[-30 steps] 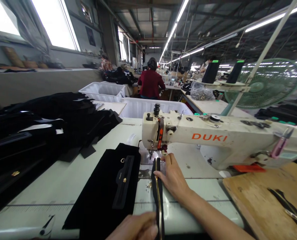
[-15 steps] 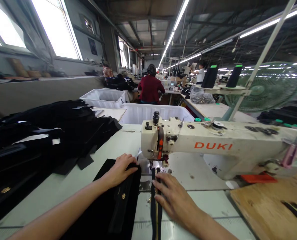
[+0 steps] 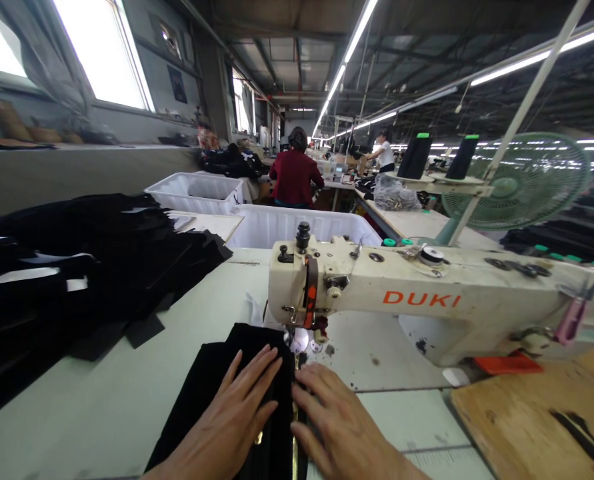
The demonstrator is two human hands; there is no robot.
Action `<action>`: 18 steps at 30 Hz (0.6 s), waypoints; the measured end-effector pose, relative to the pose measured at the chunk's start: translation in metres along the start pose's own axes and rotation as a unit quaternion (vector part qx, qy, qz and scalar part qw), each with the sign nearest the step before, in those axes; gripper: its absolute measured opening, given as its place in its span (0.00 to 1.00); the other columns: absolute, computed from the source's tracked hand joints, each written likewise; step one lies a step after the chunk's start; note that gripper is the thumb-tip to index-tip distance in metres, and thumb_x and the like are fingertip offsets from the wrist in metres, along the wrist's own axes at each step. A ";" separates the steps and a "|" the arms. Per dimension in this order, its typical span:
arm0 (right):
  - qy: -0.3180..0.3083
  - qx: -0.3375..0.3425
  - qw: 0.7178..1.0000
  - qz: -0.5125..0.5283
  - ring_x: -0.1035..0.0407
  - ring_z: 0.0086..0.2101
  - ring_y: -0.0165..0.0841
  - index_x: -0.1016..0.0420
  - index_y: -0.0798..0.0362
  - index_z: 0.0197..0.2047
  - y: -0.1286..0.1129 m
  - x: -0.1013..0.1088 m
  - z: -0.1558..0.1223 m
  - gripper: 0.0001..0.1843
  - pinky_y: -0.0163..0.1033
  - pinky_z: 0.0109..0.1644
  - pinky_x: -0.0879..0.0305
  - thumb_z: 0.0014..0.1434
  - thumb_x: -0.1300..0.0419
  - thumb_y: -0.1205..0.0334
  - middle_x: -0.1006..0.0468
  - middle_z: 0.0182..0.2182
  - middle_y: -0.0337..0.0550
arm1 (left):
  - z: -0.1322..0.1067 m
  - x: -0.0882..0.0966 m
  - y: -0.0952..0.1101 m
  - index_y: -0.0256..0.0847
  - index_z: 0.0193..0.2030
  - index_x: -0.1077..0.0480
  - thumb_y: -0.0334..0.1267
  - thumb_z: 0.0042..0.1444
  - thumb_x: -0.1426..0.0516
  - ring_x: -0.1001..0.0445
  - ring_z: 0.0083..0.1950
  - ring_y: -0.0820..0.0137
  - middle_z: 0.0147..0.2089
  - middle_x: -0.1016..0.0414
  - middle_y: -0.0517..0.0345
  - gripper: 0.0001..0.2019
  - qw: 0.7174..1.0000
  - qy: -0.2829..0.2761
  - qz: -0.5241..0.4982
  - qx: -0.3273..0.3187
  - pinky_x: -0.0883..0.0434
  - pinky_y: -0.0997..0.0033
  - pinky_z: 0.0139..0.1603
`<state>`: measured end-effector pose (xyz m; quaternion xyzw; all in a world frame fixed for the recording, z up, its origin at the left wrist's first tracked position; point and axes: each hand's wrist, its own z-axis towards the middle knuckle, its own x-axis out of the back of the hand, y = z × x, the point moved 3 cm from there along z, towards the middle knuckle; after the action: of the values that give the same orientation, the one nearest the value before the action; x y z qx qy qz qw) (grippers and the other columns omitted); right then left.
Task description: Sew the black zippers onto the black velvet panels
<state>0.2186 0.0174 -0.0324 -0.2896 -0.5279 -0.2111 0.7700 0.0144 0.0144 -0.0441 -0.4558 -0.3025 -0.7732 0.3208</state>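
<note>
My left hand [image 3: 227, 417] lies flat with fingers stretched out on a black fabric piece [image 3: 211, 380] in front of the needle of a cream DUKI sewing machine [image 3: 421, 300]. My right hand [image 3: 334, 423] lies flat beside it, fingers spread over a black zipper strip [image 3: 295, 420] with gold teeth. The fabric's right edge now sits against the strip, between my two hands. The needle area [image 3: 299, 337] is just beyond my fingertips.
A big pile of black fabric pieces [image 3: 77, 267] fills the left of the table [image 3: 127, 373]. White plastic bins [image 3: 277, 227] stand behind. A wooden board [image 3: 537, 420] lies at the right, a green fan [image 3: 527, 180] behind it. A person in red [image 3: 295, 175] sits ahead.
My left hand left the zipper's near end, reached to the black fabric and slid it right against the zipper strip. Both hands now press flat side by side.
</note>
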 end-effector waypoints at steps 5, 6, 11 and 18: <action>0.058 0.012 0.998 -0.022 0.38 0.62 0.43 0.29 0.54 0.60 0.003 -0.007 -0.005 0.22 0.49 0.63 0.34 0.68 0.46 0.53 0.30 0.62 0.48 | 0.006 0.001 0.008 0.46 0.75 0.61 0.37 0.72 0.54 0.41 0.70 0.64 0.71 0.42 0.53 0.29 0.999 -0.007 0.040 -0.032 0.44 0.49 0.69; 0.068 0.014 0.997 -0.024 0.37 0.62 0.43 0.29 0.54 0.60 0.003 -0.008 -0.006 0.22 0.49 0.62 0.33 0.68 0.45 0.53 0.30 0.61 0.48 | 0.007 0.000 0.008 0.46 0.75 0.61 0.36 0.72 0.54 0.41 0.70 0.65 0.71 0.41 0.53 0.29 0.999 -0.004 0.043 -0.034 0.45 0.50 0.69; 0.095 0.028 0.994 -0.034 0.36 0.60 0.42 0.29 0.54 0.60 0.002 -0.006 -0.005 0.21 0.46 0.61 0.32 0.67 0.44 0.55 0.28 0.60 0.48 | 0.009 -0.004 0.006 0.48 0.74 0.54 0.33 0.70 0.52 0.40 0.70 0.67 0.70 0.39 0.58 0.28 0.998 0.007 0.060 -0.029 0.50 0.56 0.72; 0.124 0.042 0.990 -0.056 0.31 0.57 0.42 0.27 0.55 0.57 -0.002 0.004 -0.001 0.20 0.44 0.59 0.30 0.68 0.45 0.54 0.25 0.57 0.48 | 0.008 -0.003 0.007 0.48 0.72 0.48 0.31 0.68 0.52 0.38 0.68 0.68 0.67 0.34 0.61 0.27 0.996 0.030 0.081 -0.028 0.56 0.62 0.72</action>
<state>0.2190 0.0151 -0.0282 -0.1990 -0.4522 -0.2656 0.8279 0.0247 0.0169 -0.0426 -0.4645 -0.2330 -0.7661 0.3781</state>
